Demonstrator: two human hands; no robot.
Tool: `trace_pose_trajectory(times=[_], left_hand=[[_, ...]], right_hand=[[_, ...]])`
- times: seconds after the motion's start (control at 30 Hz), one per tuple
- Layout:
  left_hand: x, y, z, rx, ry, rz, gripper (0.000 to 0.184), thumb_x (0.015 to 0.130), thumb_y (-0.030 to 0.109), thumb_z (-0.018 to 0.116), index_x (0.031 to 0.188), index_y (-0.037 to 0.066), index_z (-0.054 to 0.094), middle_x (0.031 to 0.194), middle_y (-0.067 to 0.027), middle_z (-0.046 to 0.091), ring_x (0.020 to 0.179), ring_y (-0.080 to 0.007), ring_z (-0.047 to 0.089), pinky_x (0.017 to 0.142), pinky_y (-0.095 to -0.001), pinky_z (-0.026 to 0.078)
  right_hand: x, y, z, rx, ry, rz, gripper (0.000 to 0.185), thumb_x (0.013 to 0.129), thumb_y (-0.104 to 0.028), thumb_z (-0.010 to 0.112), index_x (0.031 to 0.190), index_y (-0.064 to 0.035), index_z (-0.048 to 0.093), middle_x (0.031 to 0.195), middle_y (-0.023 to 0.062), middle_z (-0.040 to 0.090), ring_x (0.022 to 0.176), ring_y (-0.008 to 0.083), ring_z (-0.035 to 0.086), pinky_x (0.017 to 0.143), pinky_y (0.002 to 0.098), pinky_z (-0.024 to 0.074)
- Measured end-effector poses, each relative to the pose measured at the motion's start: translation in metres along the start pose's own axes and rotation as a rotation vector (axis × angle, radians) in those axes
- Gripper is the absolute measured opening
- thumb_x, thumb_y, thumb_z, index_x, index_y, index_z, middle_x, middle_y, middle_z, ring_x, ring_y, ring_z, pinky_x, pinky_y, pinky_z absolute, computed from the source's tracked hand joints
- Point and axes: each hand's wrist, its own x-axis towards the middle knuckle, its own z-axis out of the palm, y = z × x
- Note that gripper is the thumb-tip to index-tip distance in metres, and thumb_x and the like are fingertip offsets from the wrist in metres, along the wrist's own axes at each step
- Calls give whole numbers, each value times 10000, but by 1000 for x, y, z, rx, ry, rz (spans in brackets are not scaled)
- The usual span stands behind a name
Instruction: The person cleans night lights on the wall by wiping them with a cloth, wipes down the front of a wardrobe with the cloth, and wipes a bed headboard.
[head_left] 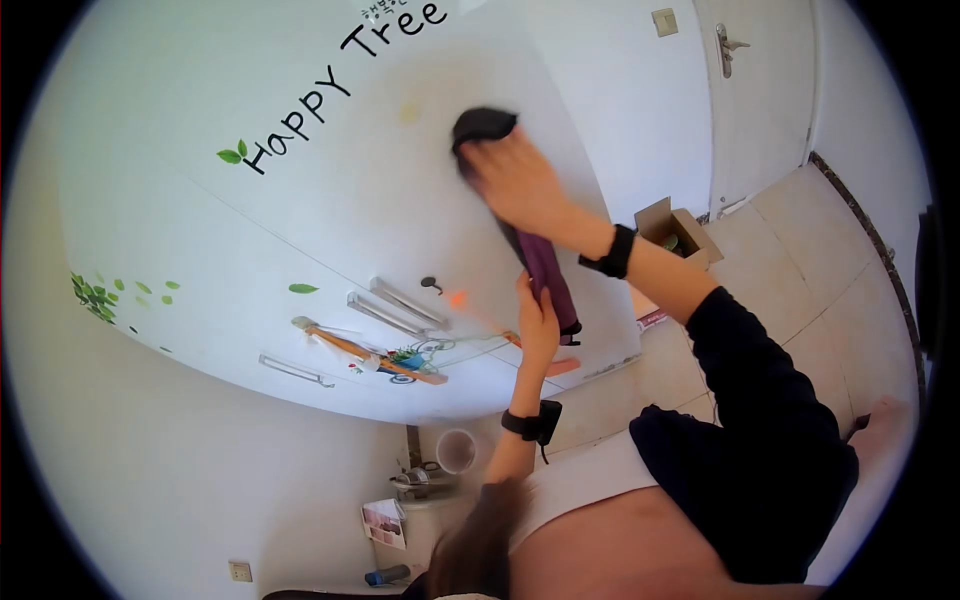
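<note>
A long purple and black fabric item (545,265), possibly a folded cloth, stretches between my two hands in front of a white panel (450,210). I cannot make out its exact kind. My right hand (520,185) is at the upper end, fingers closed over a black, rounded part that is blurred by motion. Lower down, my left hand (537,325) grips the purple length, thumb pointing up along it. A black end hangs just beside the left hand. Both wrists carry black bands.
An open cardboard box (672,235) stands on the tiled floor near a white door (760,90). The panel carries "Happy Tree" lettering, metal handles (390,310) and a small dark hook (431,285). A round container (456,452) is below, beside other small items.
</note>
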Motion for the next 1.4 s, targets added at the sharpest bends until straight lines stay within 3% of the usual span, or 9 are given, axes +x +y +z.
trace_pose_trajectory(times=[0.07,0.2,0.4,0.5,0.67,0.77,0.97,1.1,1.4], left_hand=[[-3,-2,-5,-2,-57,-134,444,912,106,468,1307,-32,319,1291,-241,393,1182,-333,426,985,-390,335],[-41,-56,1,88,-312,-167,442,867,81,507,1280,22,358,1167,-243,496,1068,-350,512,886,-391,410],[-60,-62,-5,38,-647,-311,389,814,77,557,1189,43,459,1031,-230,579,914,-364,574,789,-385,443],[-45,-39,2,88,-599,-223,389,826,80,555,1198,32,450,1034,-232,575,896,-363,573,785,-382,443],[-8,-1,31,-79,-96,75,442,868,103,529,1265,16,354,1042,-285,543,908,-426,552,796,-414,437],[14,41,34,-18,-195,68,445,872,105,521,1262,19,326,1040,-303,533,936,-458,537,804,-440,435],[-43,-27,65,174,-630,-170,394,824,100,547,1158,7,361,1033,-298,545,956,-456,531,799,-483,430],[-98,-73,60,308,-1031,-240,435,764,57,578,1148,27,376,1004,-269,570,948,-435,544,793,-486,433],[-144,-38,8,240,-479,-349,310,693,-35,547,990,39,496,986,-204,581,934,-397,551,764,-454,436]], right_hand=[[-17,-10,10,88,-171,-99,346,786,-202,597,1080,-21,574,1040,126,585,995,280,533,959,396,388],[-108,-9,37,203,-216,-480,265,818,-162,540,1045,-41,602,1088,127,579,1084,273,512,972,366,392],[-178,12,27,168,-526,-516,280,848,-160,474,1106,-97,563,1153,45,541,1139,213,455,1038,318,314],[-140,20,-9,185,-839,-293,232,847,-164,481,1047,-107,581,1092,39,558,1097,212,473,1024,304,324],[-42,46,-23,-77,-44,-83,372,773,-259,623,1102,-91,583,988,76,584,945,257,532,936,373,401],[-24,58,-24,-31,75,-93,408,751,-252,645,1105,-70,558,1029,93,556,947,277,527,941,409,389],[-175,64,-21,-165,-310,-57,329,760,-300,626,1007,-84,603,859,91,579,904,265,541,953,434,387],[-286,49,-44,-51,-641,89,443,805,-281,594,1141,-3,516,1117,190,521,1126,351,447,1015,453,313],[-280,-20,-56,464,-533,513,634,868,-227,513,1322,124,241,1359,300,286,1240,435,316,1062,418,221]])
